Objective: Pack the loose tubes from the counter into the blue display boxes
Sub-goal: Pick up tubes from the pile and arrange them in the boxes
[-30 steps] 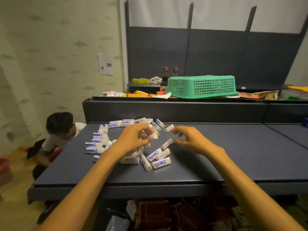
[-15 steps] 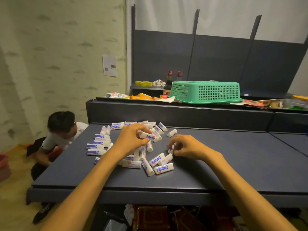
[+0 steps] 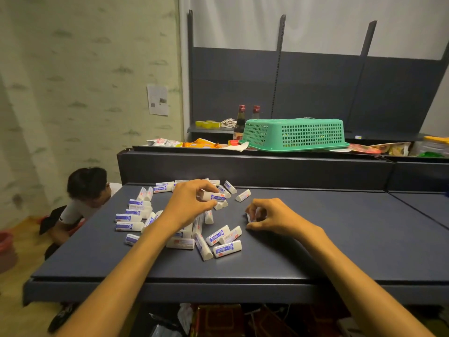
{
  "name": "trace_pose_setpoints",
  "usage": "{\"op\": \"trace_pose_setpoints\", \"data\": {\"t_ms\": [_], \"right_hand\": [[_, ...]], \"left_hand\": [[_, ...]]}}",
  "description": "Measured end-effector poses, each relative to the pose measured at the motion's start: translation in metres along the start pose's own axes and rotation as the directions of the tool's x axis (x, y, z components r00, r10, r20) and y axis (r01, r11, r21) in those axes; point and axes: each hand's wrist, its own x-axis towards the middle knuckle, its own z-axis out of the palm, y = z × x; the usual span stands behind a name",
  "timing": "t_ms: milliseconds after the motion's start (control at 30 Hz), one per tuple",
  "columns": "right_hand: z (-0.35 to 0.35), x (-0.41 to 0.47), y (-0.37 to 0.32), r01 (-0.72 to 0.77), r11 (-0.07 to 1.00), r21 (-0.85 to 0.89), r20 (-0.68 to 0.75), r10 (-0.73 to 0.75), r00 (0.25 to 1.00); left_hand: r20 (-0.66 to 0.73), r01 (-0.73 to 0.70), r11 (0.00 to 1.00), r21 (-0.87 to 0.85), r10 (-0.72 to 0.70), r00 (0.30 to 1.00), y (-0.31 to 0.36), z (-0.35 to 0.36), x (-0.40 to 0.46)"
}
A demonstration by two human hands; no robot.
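Several white tubes with blue labels [image 3: 227, 248] lie scattered on the dark grey counter [image 3: 315, 259]. My left hand [image 3: 188, 204] is over the heap and pinches one tube [image 3: 213, 197] between thumb and fingers, lifted a little above the others. My right hand [image 3: 269, 216] rests on the counter to the right of the heap, its fingers curled round another tube [image 3: 249, 217] that is mostly hidden. No blue display box is in view.
An upturned green basket [image 3: 294, 135] sits on the raised ledge behind the counter, beside two dark bottles [image 3: 240, 122] and snack packets [image 3: 201, 143]. A person [image 3: 82, 200] crouches at the counter's left end. Bags lie under the counter's front edge.
My right hand reached in, closed on a tube and drew back right. My left hand lifted a tube from the heap. The camera tilted down and moved closer.
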Motion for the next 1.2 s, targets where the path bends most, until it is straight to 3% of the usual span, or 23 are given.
{"op": "trace_pose_setpoints", "data": {"t_ms": [200, 433, 700, 833, 1200], "right_hand": [[0.003, -0.002, -0.002, -0.025, 0.998, -0.064, -0.096, 0.019, 0.995], [0.002, -0.010, 0.010, -0.095, 0.995, 0.020, -0.115, 0.096, 0.989], [-0.013, -0.051, 0.017, -0.030, 1.000, -0.008, -0.313, 0.025, 0.949], [-0.029, -0.086, 0.034, 0.009, 0.997, -0.071, -0.405, -0.037, 0.914], [-0.118, -0.246, 0.110, -0.113, 0.991, -0.077, -0.541, 0.054, 0.840]], "left_hand": [[0.008, -0.069, 0.998, 0.000, 0.069, 0.998, 0.000, -0.002, -0.002], [0.021, -0.112, 0.993, -0.019, 0.113, 0.993, -0.010, -0.001, -0.004], [0.035, -0.181, 0.980, -0.089, 0.184, 0.982, 0.004, 0.027, 0.001], [0.021, -0.271, 0.957, -0.102, 0.275, 0.961, 0.031, 0.056, 0.006], [0.102, -0.395, 0.905, -0.160, 0.414, 0.905, 0.175, 0.169, 0.008]]}}
